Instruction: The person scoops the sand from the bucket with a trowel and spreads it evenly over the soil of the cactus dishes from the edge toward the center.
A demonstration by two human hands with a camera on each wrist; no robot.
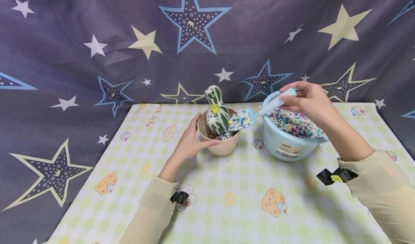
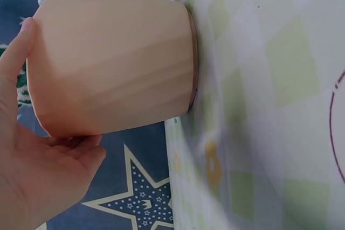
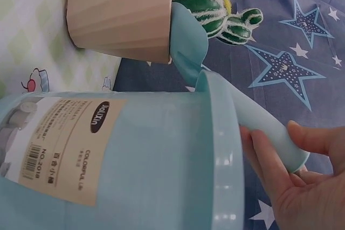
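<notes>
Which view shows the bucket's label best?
The right wrist view: the label is large there, with print like NO.2018 legible, though sideways. The head view shows it small and unreadable; the left wrist view doesn't show it.

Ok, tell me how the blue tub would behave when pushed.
The blue tub is probably weighty, being well filled with beads. It looks like smooth, stiff plastic, so likely won't buckle. The loose beads could spill if it tips.

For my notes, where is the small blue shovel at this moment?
In the head view, the blue shovel is right of centre in the right hand, its blade at the right rim of the beige pot, left of the blue bucket.
</notes>
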